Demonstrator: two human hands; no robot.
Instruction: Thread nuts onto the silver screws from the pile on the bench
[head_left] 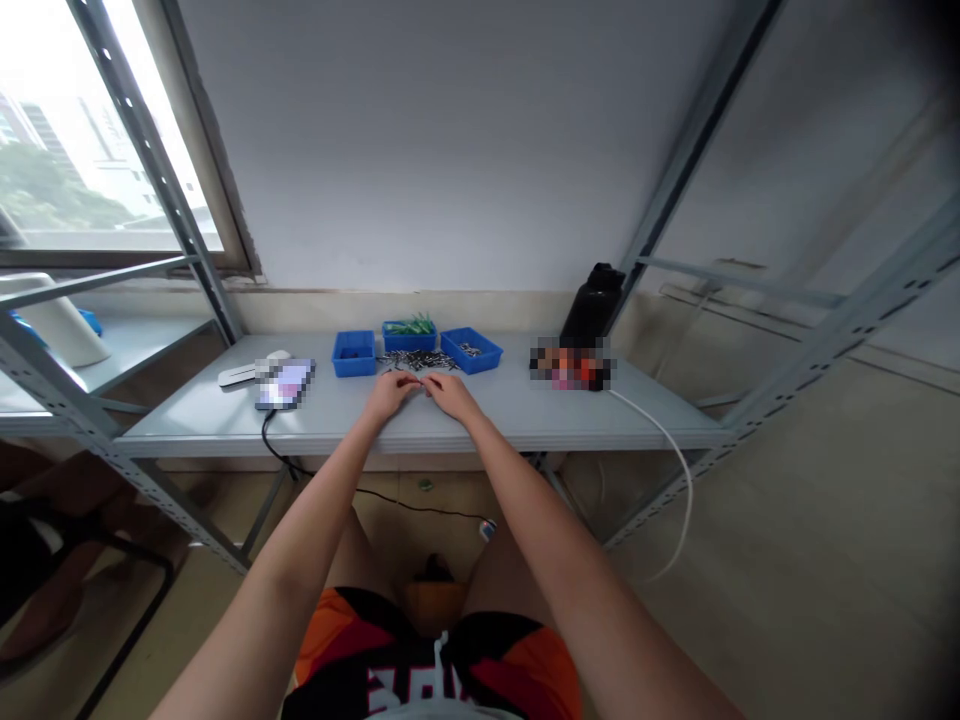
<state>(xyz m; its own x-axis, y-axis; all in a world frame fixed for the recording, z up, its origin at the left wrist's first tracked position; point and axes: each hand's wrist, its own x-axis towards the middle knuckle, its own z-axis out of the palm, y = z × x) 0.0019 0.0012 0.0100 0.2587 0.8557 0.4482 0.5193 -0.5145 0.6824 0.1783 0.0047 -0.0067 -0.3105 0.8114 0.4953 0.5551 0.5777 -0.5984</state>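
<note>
My left hand [391, 393] and my right hand [448, 394] meet over the front part of the grey table [345, 418], fingertips pinched together. Something tiny seems to be between them, too small to make out. Just behind the hands lies a loose pile of small black and silver pieces [418, 359]. Three blue trays stand around the pile: the left one [354, 368] has a few dark items inside, the middle one [409, 342] holds green strips [414, 325], and the right one [484, 360] contains small shiny pieces [470, 350].
A lit phone [289, 384] with a black cable lies on the left beside a white object [238, 375]. On the right are a black bottle [592, 308], a blurred colourful item [574, 368] and a white cable [675, 450]. Metal shelf posts frame both sides.
</note>
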